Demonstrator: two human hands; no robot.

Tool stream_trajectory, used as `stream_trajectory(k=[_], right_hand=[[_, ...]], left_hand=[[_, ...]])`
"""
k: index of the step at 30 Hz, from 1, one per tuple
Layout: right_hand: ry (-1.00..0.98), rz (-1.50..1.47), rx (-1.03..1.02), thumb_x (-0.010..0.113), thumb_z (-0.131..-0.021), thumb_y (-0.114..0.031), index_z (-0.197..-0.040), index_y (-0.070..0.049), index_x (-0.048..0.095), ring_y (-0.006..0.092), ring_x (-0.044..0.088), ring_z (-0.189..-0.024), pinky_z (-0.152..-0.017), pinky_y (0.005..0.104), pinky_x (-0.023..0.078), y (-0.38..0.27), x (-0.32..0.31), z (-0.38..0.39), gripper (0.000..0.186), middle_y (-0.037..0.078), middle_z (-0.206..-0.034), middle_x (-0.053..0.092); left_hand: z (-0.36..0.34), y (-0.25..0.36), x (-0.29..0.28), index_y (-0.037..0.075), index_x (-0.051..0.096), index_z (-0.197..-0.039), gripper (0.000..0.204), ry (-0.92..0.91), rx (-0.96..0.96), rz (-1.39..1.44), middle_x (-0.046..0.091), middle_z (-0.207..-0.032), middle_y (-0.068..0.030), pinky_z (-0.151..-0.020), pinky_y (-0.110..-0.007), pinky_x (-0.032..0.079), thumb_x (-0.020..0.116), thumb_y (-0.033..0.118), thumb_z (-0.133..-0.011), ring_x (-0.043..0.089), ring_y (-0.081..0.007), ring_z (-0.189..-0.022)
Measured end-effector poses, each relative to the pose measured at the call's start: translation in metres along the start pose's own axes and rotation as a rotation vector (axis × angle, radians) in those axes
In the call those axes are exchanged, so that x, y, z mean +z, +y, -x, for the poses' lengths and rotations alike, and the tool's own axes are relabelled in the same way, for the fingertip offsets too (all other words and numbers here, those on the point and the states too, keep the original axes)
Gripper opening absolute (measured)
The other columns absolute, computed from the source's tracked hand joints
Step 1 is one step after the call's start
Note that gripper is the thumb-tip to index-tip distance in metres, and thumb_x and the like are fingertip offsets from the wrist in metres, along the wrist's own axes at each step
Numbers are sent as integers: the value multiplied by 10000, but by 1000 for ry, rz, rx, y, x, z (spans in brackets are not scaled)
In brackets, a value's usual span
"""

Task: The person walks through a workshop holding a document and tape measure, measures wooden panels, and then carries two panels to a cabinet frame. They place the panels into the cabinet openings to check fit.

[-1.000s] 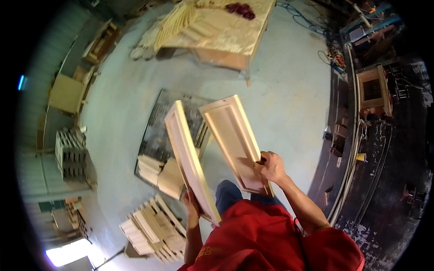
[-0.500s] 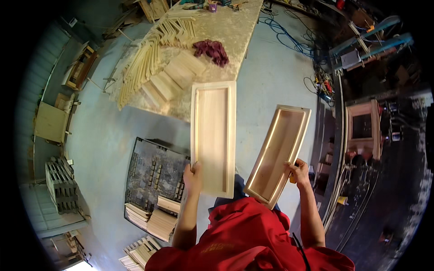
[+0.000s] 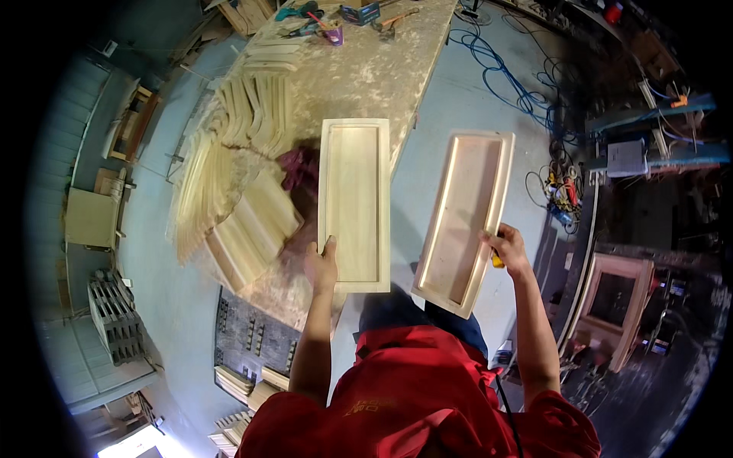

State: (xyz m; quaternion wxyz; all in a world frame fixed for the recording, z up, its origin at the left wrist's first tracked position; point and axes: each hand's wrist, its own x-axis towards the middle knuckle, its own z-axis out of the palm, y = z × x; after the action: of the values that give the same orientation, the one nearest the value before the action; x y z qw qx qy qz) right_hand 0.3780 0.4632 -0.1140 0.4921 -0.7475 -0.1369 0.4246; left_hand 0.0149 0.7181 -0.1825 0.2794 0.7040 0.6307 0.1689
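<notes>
My left hand [image 3: 322, 265] grips a pale wooden panel [image 3: 356, 206] by its lower left edge, the thumb lying on the raised frame. The panel is long and rectangular, with a recessed middle. In my right hand [image 3: 506, 249] is a second wooden panel [image 3: 464, 221] of like shape, tilted to the right and held by its lower right edge. A small yellow thing [image 3: 498, 259] shows at the palm of that hand; its kind cannot be made out. The two panels are apart, both held up before my body.
Ahead stands a worktable [image 3: 382, 72] bearing stacked curved wooden pieces [image 3: 256, 111], flat boards [image 3: 256, 225], a dark red cloth [image 3: 299, 166] and a purple cup [image 3: 332, 33]. A black pallet [image 3: 252, 336] lies left of me. Blue hose [image 3: 500, 72] coils on the floor at right.
I have moved nearer the worktable, which now fills more of the view's left and middle. Both panels have risen in view, still in my hands.
</notes>
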Motion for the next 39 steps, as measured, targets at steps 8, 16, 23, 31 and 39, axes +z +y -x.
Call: stream_trajectory(k=[8, 16, 23, 31, 39], right_hand=[[-327, 76, -33, 806, -916, -194, -965, -37, 733, 57, 531, -670, -612, 251, 438, -118, -25, -305, 179, -35, -782, 637], [-473, 524, -33, 844, -864, -365, -961, -9, 724, 96, 574, -690, -617, 300, 477, -174, 26, -556, 388, -5, -797, 659], [-637, 1148, 24, 666, -956, -503, -980, 38, 727, 276, 710, -728, -693, 400, 543, -184, 73, -654, 545, 154, -809, 733], [-1120, 1372, -60, 528, -992, -495, -935, 41, 733, 353, 745, -965, -877, 465, 570, -176, 94, -688, 577, 249, -891, 749], [-1306, 1139, 328, 773, -887, -367, -1190, 93, 558, 343, 720, -1040, -857, 428, 566, -233, 97, -704, 592, 256, -1074, 695]], left_hand=[[-151, 113, 121, -5, 617, -1013, 593, 79, -266, 137, 691, -932, -246, -793, -528, 506, 667, 580, -931, 668, -460, -905], [-275, 138, 214, 9, 605, -1024, 571, 141, -296, 15, 670, -890, -254, -761, -566, 486, 622, 577, -969, 650, -493, -901], [-335, 178, 209, 58, 642, -989, 512, -119, -540, -290, 689, -913, -227, -772, -543, 546, 591, 567, -986, 680, -440, -901], [-366, 187, 223, 56, 678, -1121, 455, -179, -502, -696, 689, -1100, -173, -825, -491, 574, 501, 469, -1055, 688, -376, -1003], [-396, 258, 235, 87, 595, -1282, 369, -145, -838, -560, 596, -1269, -165, -762, -452, 575, 638, 326, -1004, 648, -329, -1027]])
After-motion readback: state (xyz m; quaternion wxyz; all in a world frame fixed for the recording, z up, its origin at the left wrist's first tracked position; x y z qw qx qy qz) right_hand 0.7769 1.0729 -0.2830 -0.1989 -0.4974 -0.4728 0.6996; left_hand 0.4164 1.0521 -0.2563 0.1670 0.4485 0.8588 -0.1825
